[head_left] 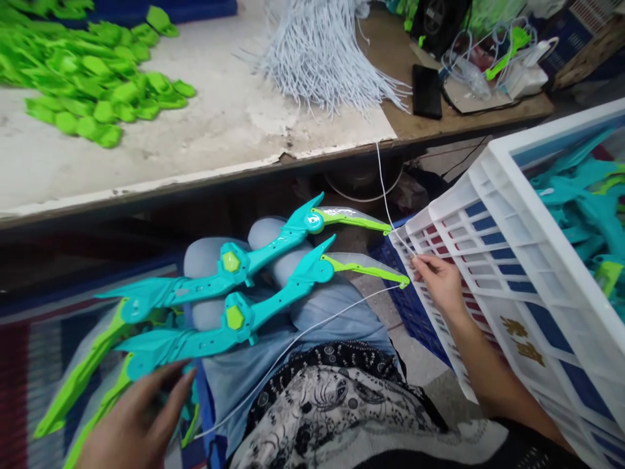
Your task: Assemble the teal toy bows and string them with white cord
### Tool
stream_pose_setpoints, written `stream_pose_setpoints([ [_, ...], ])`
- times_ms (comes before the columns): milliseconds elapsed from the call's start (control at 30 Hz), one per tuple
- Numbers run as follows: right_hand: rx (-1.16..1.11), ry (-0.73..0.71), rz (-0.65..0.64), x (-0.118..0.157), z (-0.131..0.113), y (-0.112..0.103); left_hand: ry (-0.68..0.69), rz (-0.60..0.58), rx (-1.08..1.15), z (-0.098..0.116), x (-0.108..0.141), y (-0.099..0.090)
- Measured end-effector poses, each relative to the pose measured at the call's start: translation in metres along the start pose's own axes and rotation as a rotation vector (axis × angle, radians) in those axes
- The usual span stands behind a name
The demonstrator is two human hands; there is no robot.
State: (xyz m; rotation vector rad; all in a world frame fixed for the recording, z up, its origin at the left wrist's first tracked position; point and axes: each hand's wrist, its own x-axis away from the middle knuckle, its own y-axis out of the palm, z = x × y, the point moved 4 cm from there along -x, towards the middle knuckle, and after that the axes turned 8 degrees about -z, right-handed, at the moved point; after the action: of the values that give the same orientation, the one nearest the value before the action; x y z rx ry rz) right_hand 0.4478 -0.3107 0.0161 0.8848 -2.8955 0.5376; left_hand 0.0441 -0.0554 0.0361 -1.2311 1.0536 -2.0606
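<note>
Two toy bows lie side by side across my lap, turquoise with lime green limbs: a farther toy bow (271, 249) and a nearer toy bow (280, 301). My right hand (439, 280) is closed in a pinch on a thin white string (383, 179), by the farther bow's right tip. Another white string (312, 327) runs from the nearer bow's right tip down to the left. My left hand (139, 417), slightly blurred, is over the nearer bow's left green limb, its thumb and forefinger stretched and apart. Its other fingers are hidden.
On the worktable (219, 117) lie a pile of green plastic parts (102, 85) and a bundle of white strings (327, 58). A black phone (426, 91) rests near the edge. At right stands a white crate (493, 150) of turquoise parts, with a blue crate (415, 312) beside it.
</note>
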Motion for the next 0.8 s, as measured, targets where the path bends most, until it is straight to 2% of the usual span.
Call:
stream_pose_setpoints([
  [33,-0.081,0.005,0.008,-0.009,-0.002,0.000,0.096,0.111,0.051,0.027,-0.015,-0.008],
  [67,-0.163,0.014,0.002,-0.018,-0.005,0.002,0.232,0.173,0.087,0.055,-0.030,-0.012],
  [133,-0.304,0.019,-0.031,-0.036,-0.012,0.008,0.467,0.094,0.093,0.104,-0.054,-0.005],
  [200,-0.376,0.008,-0.061,-0.050,-0.019,0.014,0.558,-0.042,0.043,0.129,-0.067,0.013],
  [267,-0.386,-0.009,-0.076,-0.060,-0.024,0.019,0.553,-0.164,-0.009,0.130,-0.069,0.031],
  [333,-0.360,-0.023,-0.088,-0.066,-0.026,0.023,0.541,-0.278,-0.013,0.121,-0.061,0.042],
  [400,-0.324,-0.035,-0.093,-0.069,-0.025,0.026,0.546,-0.375,0.061,0.116,-0.055,0.040],
  [467,-0.287,-0.047,-0.080,-0.071,-0.023,0.029,0.528,-0.398,0.203,0.122,-0.058,0.029],
  [533,-0.250,-0.058,-0.056,-0.071,-0.022,0.030,0.501,-0.358,0.358,0.141,-0.073,0.018],
  [600,-0.219,-0.064,-0.041,-0.071,-0.022,0.032,0.483,-0.370,0.505,0.170,-0.093,0.016],
  [700,-0.190,-0.061,-0.048,-0.071,-0.025,0.034,0.434,-0.561,0.747,0.217,-0.120,0.037],
  [800,-0.153,-0.072,-0.061,-0.070,-0.026,0.036,0.305,-0.719,0.960,0.255,-0.135,0.068],
])
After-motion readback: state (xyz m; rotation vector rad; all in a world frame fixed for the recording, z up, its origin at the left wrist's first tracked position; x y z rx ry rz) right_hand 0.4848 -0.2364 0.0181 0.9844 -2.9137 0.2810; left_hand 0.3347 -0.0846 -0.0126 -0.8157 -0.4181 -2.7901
